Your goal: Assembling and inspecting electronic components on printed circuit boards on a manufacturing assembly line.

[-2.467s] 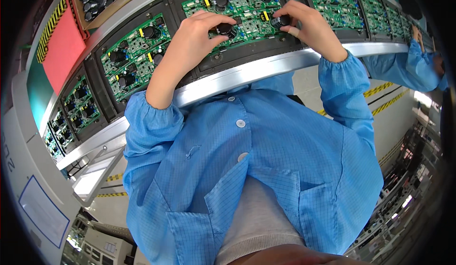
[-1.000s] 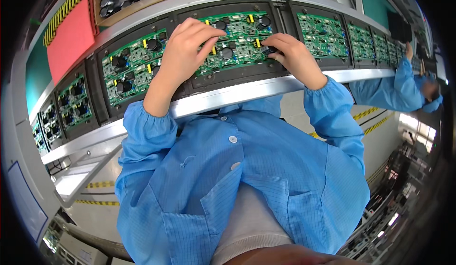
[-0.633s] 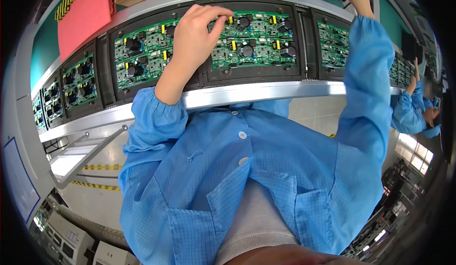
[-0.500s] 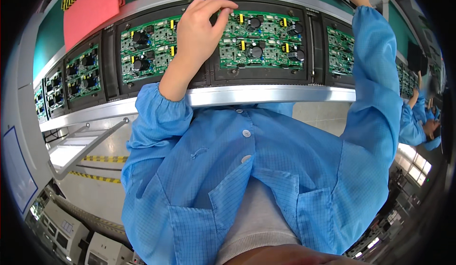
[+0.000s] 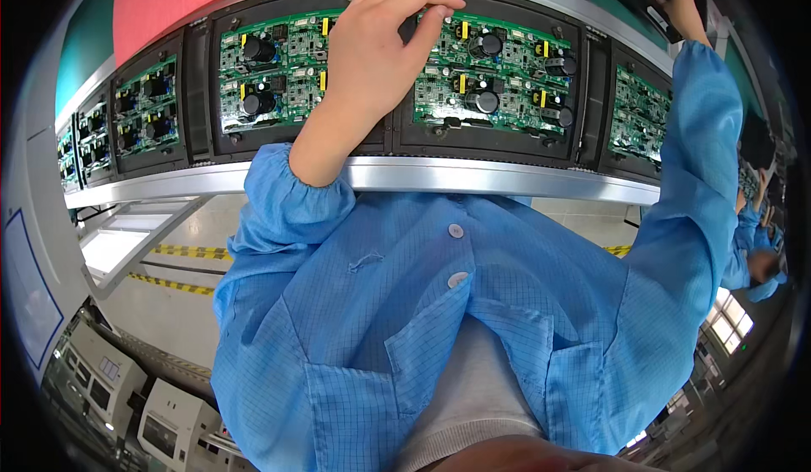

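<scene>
My left hand [image 5: 380, 49] hovers over or rests on the dark carrier frame [image 5: 393, 138], between two groups of green circuit boards. Its fingers are loosely bent, thumb tip close to the index finger, and I see nothing held. Those boards [image 5: 274, 75] carry black round capacitors and yellow parts; more boards [image 5: 494, 75] lie just right of the hand. At the far right, my right hand [image 5: 683, 11] reaches out with curled fingers at a black object [image 5: 655, 17]. What its fingers hold, if anything, is too dark to make out.
A metal rail [image 5: 498, 176] runs along the conveyor's near edge, before my body. Further carriers with boards [image 5: 148, 121] sit to the left, others [image 5: 638, 109] to the right. A red sheet [image 5: 160, 7] lies at the back left. Other people [image 5: 752, 252] work at the far right.
My right hand has shifted farther right along the back, its arm swinging out with it. My left hand and the boards appear slightly farther right as the view shifts.
</scene>
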`<state>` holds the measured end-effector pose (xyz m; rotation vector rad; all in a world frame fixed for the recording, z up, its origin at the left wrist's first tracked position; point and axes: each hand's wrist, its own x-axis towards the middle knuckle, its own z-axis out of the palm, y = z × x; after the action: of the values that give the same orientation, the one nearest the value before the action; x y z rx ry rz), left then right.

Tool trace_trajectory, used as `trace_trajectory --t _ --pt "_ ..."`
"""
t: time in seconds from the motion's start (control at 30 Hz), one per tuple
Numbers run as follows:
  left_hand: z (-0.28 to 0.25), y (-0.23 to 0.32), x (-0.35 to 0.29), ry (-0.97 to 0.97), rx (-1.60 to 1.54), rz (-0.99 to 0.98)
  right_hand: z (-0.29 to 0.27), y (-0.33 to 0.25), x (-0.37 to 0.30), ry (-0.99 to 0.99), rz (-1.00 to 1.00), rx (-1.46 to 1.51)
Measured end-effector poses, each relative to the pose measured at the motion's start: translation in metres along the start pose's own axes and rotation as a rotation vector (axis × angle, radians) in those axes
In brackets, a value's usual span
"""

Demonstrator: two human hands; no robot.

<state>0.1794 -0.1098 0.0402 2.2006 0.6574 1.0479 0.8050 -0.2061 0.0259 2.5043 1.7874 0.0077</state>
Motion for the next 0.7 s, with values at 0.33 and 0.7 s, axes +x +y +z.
trace_trajectory --t 0.33,0.7 --pt "-0.005 0.004 0.004 0.039 -0.020 -0.017 -0.018 0.000 -0.007 0.041 0.048 0.043" --pt "-0.007 0.029 0.003 -0.024 -0.149 -0.052 -0.074 -0.101 -0.108 0.419 0.182 0.322"
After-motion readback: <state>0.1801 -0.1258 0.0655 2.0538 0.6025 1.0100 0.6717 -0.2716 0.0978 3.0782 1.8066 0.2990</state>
